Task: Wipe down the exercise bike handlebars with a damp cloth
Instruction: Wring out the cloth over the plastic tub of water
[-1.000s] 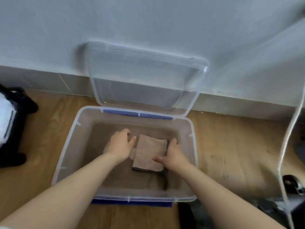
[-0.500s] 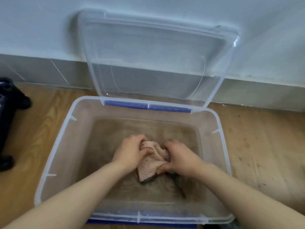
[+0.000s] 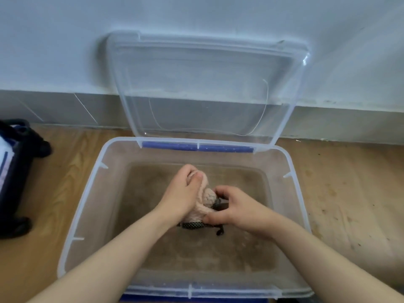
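left hand (image 3: 183, 191) clenched around the upper end of the pink cloth (image 3: 202, 205), right hand (image 3: 235, 207) gripping its lower dark-edged end, cloth bunched between them inside the clear tub (image 3: 87, 193), hinged lid (image 3: 207, 84) raised behind the tub against the wall (image 3: 65, 40)

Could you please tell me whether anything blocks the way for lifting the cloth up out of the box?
Nothing visible does. Both the left hand and right hand already grip the cloth, and the lid stands open behind the box.

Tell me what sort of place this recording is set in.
Probably a room in a home: wood-look floor, plain pale wall with a grey skirting board, and a clear plastic storage bin on the floor where both hands grip a cloth.
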